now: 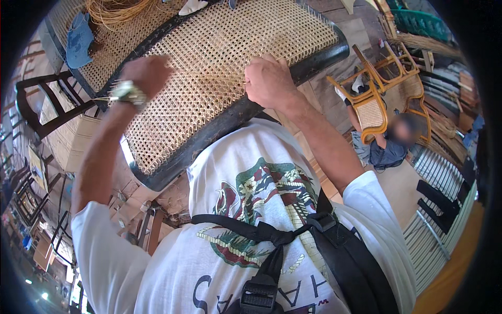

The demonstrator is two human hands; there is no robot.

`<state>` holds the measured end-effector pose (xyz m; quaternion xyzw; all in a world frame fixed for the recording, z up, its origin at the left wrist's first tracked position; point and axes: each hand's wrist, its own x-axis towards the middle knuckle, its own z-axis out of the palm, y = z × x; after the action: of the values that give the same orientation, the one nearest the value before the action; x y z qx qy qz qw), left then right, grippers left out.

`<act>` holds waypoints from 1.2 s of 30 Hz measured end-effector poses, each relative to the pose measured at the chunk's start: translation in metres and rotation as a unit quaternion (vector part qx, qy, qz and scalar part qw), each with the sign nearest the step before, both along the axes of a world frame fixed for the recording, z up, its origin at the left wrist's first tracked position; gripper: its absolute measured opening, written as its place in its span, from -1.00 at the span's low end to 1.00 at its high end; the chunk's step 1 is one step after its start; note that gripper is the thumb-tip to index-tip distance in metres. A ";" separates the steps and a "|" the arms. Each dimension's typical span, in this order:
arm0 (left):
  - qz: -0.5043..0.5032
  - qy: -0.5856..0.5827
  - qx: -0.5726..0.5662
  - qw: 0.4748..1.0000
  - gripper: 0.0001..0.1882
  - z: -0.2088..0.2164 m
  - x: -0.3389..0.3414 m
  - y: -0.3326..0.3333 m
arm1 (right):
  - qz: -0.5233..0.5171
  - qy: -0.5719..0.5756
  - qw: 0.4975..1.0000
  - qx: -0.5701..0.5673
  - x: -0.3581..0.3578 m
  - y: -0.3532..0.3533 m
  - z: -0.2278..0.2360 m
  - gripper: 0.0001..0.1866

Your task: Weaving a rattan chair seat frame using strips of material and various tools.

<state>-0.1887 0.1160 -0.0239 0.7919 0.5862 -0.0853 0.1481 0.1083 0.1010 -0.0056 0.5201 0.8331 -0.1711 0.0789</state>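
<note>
A woven cane panel (pixel 209 112) in a dark, curved wooden frame (pixel 206 137) lies in front of me, with loose cane ends sticking up along its edges. Over its left part is my left hand (pixel 146 76), closed and smeared by motion, a watch on the wrist. My right hand (pixel 269 81) is curled into a fist near the frame's near edge, fingertips turned toward the weave. Pale cane strands (pixel 209 77) stretch across the panel between both hands and appear pinched in them. The exact fingertip grip is hidden.
A second cane panel (pixel 55 26) adjoins at the far left, bearing a blue piece of material (pixel 79 42) and a coil of cane (pixel 117 9). A dark chair frame (pixel 39 99) stands left. At right, another person (pixel 389 149) sits by a yellow-brown wooden chair (pixel 374 112).
</note>
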 end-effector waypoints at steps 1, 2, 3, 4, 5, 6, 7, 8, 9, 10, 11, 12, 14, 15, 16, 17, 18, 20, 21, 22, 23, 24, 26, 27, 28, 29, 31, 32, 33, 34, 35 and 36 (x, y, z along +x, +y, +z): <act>0.020 0.016 0.017 1.000 -0.66 -0.004 -0.043 0.003 | 0.005 0.003 1.000 0.002 0.003 0.006 0.002 -0.90; 0.073 0.035 -0.048 0.996 -0.63 0.011 -0.068 0.000 | 0.010 0.055 0.996 -0.074 0.007 0.015 0.003 -0.85; 0.035 0.042 -0.006 0.998 -0.61 0.015 -0.079 -0.004 | 0.005 0.099 0.984 -0.150 0.011 0.020 0.000 -0.80; 0.011 -0.008 0.056 0.998 -0.60 0.035 -0.074 -0.010 | 0.003 0.100 0.983 -0.152 0.010 0.020 -0.002 -0.80; -0.011 -0.054 0.117 0.992 -0.58 0.059 -0.066 -0.016 | 0.006 0.199 0.974 -0.109 0.004 0.019 -0.006 -0.76; -0.015 -0.058 0.120 0.991 -0.58 0.072 -0.059 -0.011 | 0.005 0.288 0.956 -0.059 -0.001 0.021 -0.010 -0.71; -0.008 -0.099 0.117 0.988 -0.59 0.084 -0.053 -0.006 | 0.003 0.289 0.956 -0.058 -0.013 0.023 -0.013 -0.71; 0.002 -0.137 0.112 0.984 -0.59 0.097 -0.047 -0.006 | -0.056 0.439 0.871 -0.213 -0.028 0.023 -0.009 -0.69; 0.003 -0.135 0.111 0.985 -0.59 0.105 -0.041 -0.004 | -0.112 0.563 0.737 -0.357 -0.037 0.025 -0.004 -0.67; 0.030 -0.188 0.084 0.978 -0.61 0.110 -0.037 -0.006 | -0.109 0.563 0.736 -0.359 -0.039 0.030 0.003 -0.67; 0.057 -0.241 0.057 0.967 -0.64 0.112 -0.033 -0.008 | -0.086 0.578 0.719 -0.377 -0.039 0.036 0.012 -0.70; 0.055 -0.274 0.055 0.959 -0.67 0.107 -0.026 -0.011 | -0.063 0.591 0.701 -0.393 -0.036 0.039 0.016 -0.72; 0.118 -0.317 -0.018 0.941 -0.68 0.082 -0.006 -0.022 | -0.055 0.475 0.822 -0.309 -0.019 0.043 0.018 -0.73; 0.152 -0.353 -0.051 0.922 -0.69 0.063 0.012 -0.026 | -0.055 0.342 0.914 -0.210 -0.008 0.044 0.016 -0.74; 0.184 -0.345 -0.121 0.912 -0.69 0.050 0.022 -0.032 | -0.048 0.345 0.913 -0.211 -0.002 0.045 0.013 -0.74; 0.208 -0.340 -0.195 0.896 -0.69 0.035 0.034 -0.034 | -0.037 0.275 0.946 -0.168 0.007 0.041 0.004 -0.76; 0.182 -0.308 -0.218 0.908 -0.68 0.027 0.047 -0.034 | -0.027 0.201 0.971 -0.126 0.014 0.037 -0.003 -0.77; 0.158 -0.275 -0.239 0.918 -0.68 0.011 0.065 -0.036 | -0.030 0.187 0.974 -0.124 0.017 0.030 -0.008 -0.79; 0.138 -0.274 -0.221 0.926 -0.68 0.001 0.071 -0.038 | -0.032 0.173 0.977 -0.122 0.017 0.027 -0.010 -0.81; 0.117 -0.272 -0.202 0.933 -0.67 -0.002 0.077 -0.037 | -0.034 0.173 0.977 -0.122 0.018 0.026 -0.012 -0.81; 0.116 -0.272 -0.202 0.934 -0.67 -0.004 0.081 -0.033 | -0.033 0.169 0.979 -0.111 0.018 0.025 -0.013 -0.81; 0.085 -0.225 -0.197 0.950 -0.67 -0.004 0.085 -0.030 | -0.031 0.166 0.981 -0.099 0.018 0.025 -0.014 -0.81; 0.045 -0.173 -0.187 0.966 -0.67 -0.003 0.089 -0.026 | -0.051 0.167 0.978 -0.115 0.017 0.025 -0.008 -0.82; 0.046 -0.171 -0.188 0.966 -0.67 -0.001 0.091 -0.023 | -0.071 0.167 0.975 -0.130 0.016 0.025 -0.004 -0.82; 0.045 -0.160 -0.207 0.964 -0.68 0.005 0.094 -0.019 | -0.071 0.169 0.974 -0.130 0.016 0.024 -0.001 -0.82; 0.044 -0.149 -0.227 0.961 -0.70 0.008 0.097 -0.016 | -0.070 0.168 0.976 -0.122 0.016 0.024 0.002 -0.81; 0.015 -0.113 -0.225 0.968 -0.71 0.009 0.104 -0.008 | -0.068 0.169 0.977 -0.114 0.016 0.021 0.001 -0.81; -0.014 -0.079 -0.222 0.972 -0.72 0.010 0.108 -0.005 | -0.055 0.182 0.980 -0.063 0.017 0.019 -0.002 -0.82; -0.014 -0.078 -0.222 0.972 -0.72 0.011 0.112 -0.003 | -0.042 0.194 0.980 -0.012 0.017 0.017 -0.004 -0.82; -0.019 -0.042 -0.219 0.975 -0.74 0.014 0.118 0.001 | -0.042 0.196 0.980 -0.013 0.018 0.017 -0.004 -0.82; -0.024 -0.005 -0.216 0.976 -0.75 0.018 0.122 0.004 | -0.032 0.197 0.980 -0.009 0.019 0.016 -0.003 -0.83; -0.031 0.002 -0.215 0.976 -0.76 0.023 0.125 0.006 | -0.022 0.197 0.980 -0.006 0.019 0.015 -0.002 -0.85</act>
<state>-0.0636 0.1220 -0.0011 0.7596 0.5293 -0.2150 0.3110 0.1274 0.1159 -0.0078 0.4941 0.8195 -0.2769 -0.0876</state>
